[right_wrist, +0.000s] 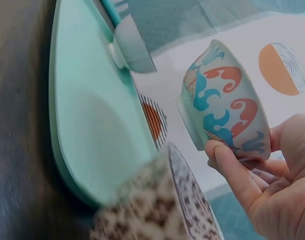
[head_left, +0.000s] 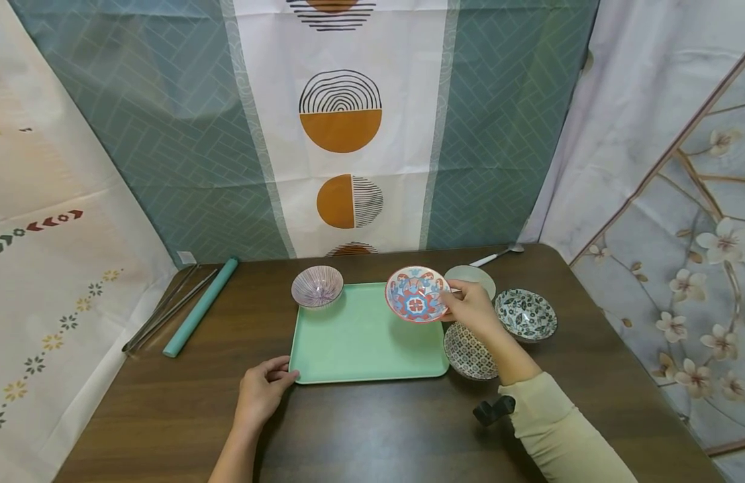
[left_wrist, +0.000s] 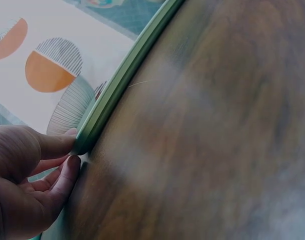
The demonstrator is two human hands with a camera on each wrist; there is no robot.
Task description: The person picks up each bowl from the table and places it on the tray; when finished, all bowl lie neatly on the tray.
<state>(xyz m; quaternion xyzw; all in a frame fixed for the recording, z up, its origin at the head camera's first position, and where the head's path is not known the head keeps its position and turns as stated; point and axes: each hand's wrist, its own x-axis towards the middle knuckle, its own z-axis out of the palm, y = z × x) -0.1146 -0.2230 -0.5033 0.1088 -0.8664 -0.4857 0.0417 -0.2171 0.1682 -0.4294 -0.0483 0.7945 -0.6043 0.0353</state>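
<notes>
My right hand [head_left: 469, 310] pinches the rim of a red-and-blue patterned bowl [head_left: 416, 295], held above the right part of a mint green tray [head_left: 366, 342]. In the right wrist view the bowl [right_wrist: 227, 100] is clear of the tray surface, thumb and fingers at its rim. My left hand [head_left: 264, 392] is at the tray's near left corner. The left wrist view shows its thumb and fingers pinching the tray edge [left_wrist: 117, 90]. A purple striped bowl [head_left: 317, 286] sits on the tray's far left corner.
Right of the tray stand a brown-patterned bowl [head_left: 469, 352], a black-and-white leaf-patterned bowl [head_left: 525, 314] and a pale bowl [head_left: 469, 274], partly hidden by my hand. A white-handled spoon [head_left: 496, 255] lies behind them. At left lie metal tongs [head_left: 167, 312] and a teal roll [head_left: 200, 308].
</notes>
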